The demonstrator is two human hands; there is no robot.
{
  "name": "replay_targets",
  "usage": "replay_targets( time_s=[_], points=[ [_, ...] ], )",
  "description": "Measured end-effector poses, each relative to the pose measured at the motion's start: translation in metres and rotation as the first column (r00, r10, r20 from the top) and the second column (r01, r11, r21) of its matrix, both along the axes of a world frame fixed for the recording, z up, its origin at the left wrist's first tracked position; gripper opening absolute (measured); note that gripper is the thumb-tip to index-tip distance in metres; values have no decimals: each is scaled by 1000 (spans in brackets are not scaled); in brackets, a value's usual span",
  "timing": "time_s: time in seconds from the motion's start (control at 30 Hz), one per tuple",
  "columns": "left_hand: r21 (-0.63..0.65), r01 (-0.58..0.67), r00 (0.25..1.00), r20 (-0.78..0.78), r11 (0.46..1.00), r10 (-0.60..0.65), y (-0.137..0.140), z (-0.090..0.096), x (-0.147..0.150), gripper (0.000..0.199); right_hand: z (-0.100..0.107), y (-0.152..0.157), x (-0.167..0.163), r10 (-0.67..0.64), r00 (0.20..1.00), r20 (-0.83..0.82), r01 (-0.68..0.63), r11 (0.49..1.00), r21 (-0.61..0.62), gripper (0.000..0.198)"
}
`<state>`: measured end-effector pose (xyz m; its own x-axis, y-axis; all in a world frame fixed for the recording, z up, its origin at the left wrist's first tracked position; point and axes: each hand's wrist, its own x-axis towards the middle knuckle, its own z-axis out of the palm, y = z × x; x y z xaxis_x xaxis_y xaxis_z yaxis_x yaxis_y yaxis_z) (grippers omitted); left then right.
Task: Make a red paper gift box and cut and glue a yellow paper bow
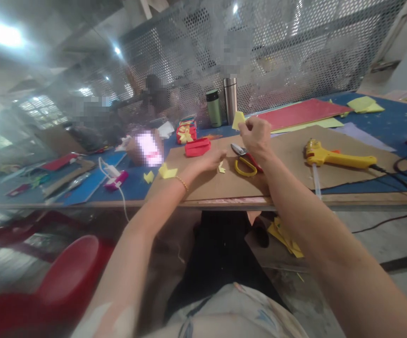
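Observation:
My right hand (255,134) is raised over the cardboard sheet, its fingers closed on a small piece of yellow paper (238,120). Low over the cardboard is my left hand (216,160), its fingers drawn together; whether anything is in them I cannot make out. Small yellow paper scraps (222,168) lie just below its fingertips. Between the two hands rests a pair of scissors (246,167) with yellow and red handles, partly behind my right wrist. Beyond my left hand sits a folded red piece (198,147). Yellow paper pieces (168,172) lie left of my left forearm.
A yellow glue gun (344,157) with a black cable lies right on the cardboard (291,176). Green (214,109) and steel (230,101) flasks stand behind. Red sheets (305,112) lie at back right. A lit, blurred phone (148,148) and a purple charger block (116,180) are left.

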<state>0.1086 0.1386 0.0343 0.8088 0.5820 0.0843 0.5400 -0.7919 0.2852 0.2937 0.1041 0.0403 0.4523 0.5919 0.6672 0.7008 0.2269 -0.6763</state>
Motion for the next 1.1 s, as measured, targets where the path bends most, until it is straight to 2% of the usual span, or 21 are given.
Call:
replay_targets(
  time_s=[0.13,0.27,0.37,0.43,0.5,0.57,0.63,0.8,0.97,1.1],
  points=[
    [-101,0,999,33,995,4,-19,6,-26,51,-1,1,1,6,1000,-7,-6,1000,-1,30],
    [-152,22,997,77,988,-10,-49,11,-37,56,-2,1,1,14,1000,-11,-14,1000,21,29],
    [-50,-87,992,91,995,91,-69,17,-36,49,-2,0,1,19,1000,-12,-19,1000,25,30],
    [31,-176,984,19,984,175,-80,20,-32,46,-1,-2,1,30,1000,-5,-30,999,12,31],
    [108,-230,967,-90,967,240,-89,19,-26,58,0,-3,1,52,999,7,-52,999,-8,30],
    [224,-280,942,-122,933,312,-94,15,-16,65,-1,-4,2,72,997,17,-72,997,-31,28],
    [279,-322,925,-109,905,363,-94,7,-6,56,-2,-5,3,76,997,29,-75,996,-44,26],
    [239,-319,931,-100,917,350,-73,-11,4,30,-6,-5,4,80,995,67,-75,994,-76,26],
    [243,-263,956,-67,934,287,-58,-21,-9,22,-5,-7,4,79,995,58,-75,994,-84,27],
    [243,-205,968,-96,948,234,-55,-20,-19,23,-3,-10,3,96,993,75,-89,992,-91,29]
  ],
)
